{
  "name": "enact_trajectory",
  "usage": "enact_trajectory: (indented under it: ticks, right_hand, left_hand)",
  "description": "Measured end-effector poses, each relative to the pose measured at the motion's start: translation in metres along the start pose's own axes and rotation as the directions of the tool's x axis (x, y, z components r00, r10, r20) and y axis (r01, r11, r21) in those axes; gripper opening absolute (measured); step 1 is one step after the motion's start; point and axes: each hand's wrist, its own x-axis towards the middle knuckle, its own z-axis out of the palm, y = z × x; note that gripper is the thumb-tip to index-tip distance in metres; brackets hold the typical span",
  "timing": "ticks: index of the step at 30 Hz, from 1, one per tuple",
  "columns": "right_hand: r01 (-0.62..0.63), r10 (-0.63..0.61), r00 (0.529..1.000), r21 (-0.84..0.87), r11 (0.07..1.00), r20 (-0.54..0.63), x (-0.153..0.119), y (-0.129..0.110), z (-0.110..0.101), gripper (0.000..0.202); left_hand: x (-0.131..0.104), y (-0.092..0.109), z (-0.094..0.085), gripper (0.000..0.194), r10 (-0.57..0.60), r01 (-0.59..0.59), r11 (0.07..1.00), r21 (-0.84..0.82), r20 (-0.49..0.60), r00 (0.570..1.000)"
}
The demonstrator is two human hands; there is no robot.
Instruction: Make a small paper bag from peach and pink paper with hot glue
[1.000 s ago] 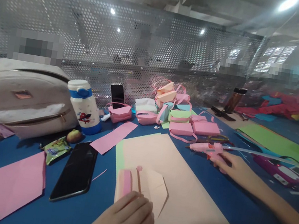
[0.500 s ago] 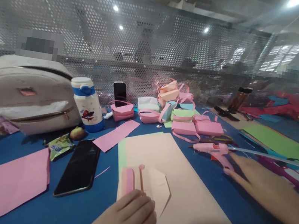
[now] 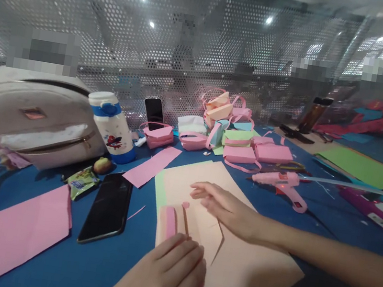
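My left hand point(image 3: 169, 268) is closed, fingers curled over a folded peach paper piece point(image 3: 202, 225), a small bag shape with a pointed flap and a pink strip point(image 3: 171, 223). The strip shows again below my fingers. My right hand point(image 3: 226, 209) is open, its fingers stretched out over the flap side; whether it touches the paper I cannot tell. Underneath lies a large peach sheet point(image 3: 260, 280) on a green one point(image 3: 157, 191). A pink glue gun point(image 3: 278, 179) lies to the right, with no hand on it.
Several small paper bags point(image 3: 238, 154) crowd the back beside a standing phone point(image 3: 153, 113). On the left are a backpack point(image 3: 50, 116), a water bottle point(image 3: 111, 131), a snack packet point(image 3: 80, 182), a flat phone point(image 3: 107, 210) and pink paper point(image 3: 9, 236). A perforated metal screen point(image 3: 120, 40) stands behind.
My right hand has let go of the glue gun and moved left over the peach paper piece. My left hand keeps its place on that piece. The view has tilted slightly down.
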Motion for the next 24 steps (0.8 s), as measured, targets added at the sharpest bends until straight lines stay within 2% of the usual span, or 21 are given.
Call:
enact_trajectory:
  ticks: [5, 9, 15, 24]
  right_hand:
    - [0.03, -0.029, 0.999, 0.03, 0.999, -0.031, 0.018, 0.016, 0.014, 0.036]
    - [0.058, -0.058, 0.998, 0.104, 0.993, 0.0, 0.019, 0.014, 0.013, 0.033]
    - [0.02, -0.023, 1.0, 0.158, 0.987, 0.017, 0.019, 0.017, 0.012, 0.032]
    - [0.068, -0.069, 0.997, 0.07, 0.995, 0.016, 0.017, 0.02, 0.012, 0.028]
  left_hand:
    - [-0.002, -0.003, 0.001, 0.02, 0.016, -0.014, 0.999, 0.051, -0.031, 0.999]
    - [0.0, -0.008, -0.002, 0.027, 0.068, -0.071, 0.993, 0.098, 0.03, 0.997]
    - [0.004, -0.011, 0.0, 0.032, 0.045, -0.045, 0.99, 0.135, 0.002, 0.999]
    - [0.006, -0.012, 0.003, 0.036, 0.021, -0.02, 0.993, 0.119, -0.009, 1.0]
